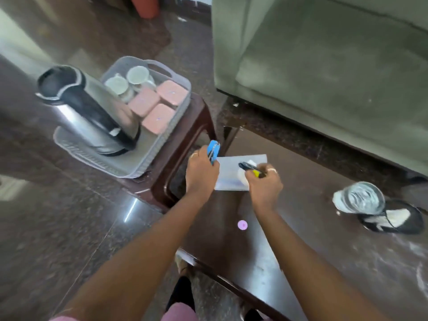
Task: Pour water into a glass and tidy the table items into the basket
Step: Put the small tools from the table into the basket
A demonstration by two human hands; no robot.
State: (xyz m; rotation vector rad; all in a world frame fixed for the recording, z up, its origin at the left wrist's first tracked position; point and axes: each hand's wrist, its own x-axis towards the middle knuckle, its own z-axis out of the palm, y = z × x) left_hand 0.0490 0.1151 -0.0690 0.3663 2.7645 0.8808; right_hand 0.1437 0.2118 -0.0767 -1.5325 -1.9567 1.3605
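A blue tool (213, 150) is held in the left hand (201, 173), with the fingers curled tight round it. The top of the blue tool sticks up out of the fist, just past the far left corner of the counter (319, 200). A black and yellow tool (251, 169) is held in the right hand (264, 185), and the fingers are curled round it too. What kind of tools they are cannot be told, as the picture is blurred.

Both hands are kept over a white paper (231, 174) that lies flat at the far left corner of the counter. The tip of the black and yellow tool is pointed across the paper. A small pink round thing (242, 225) is seen on the counter, nearer the left edge, between the two arms.

A glass (361, 196) with water in it is stood near the far edge of the counter, well apart from the hands. A black and white thing (393, 220) is placed just beside the glass.

A grey basket (139, 169) is set on a brown stool (199, 121) to the left of the counter. A steel jug (92, 105) with a black handle, three pink boxes (158, 119) and two white cups (138, 75) are kept inside the basket. A green sofa (324, 66) is seen behind the counter.
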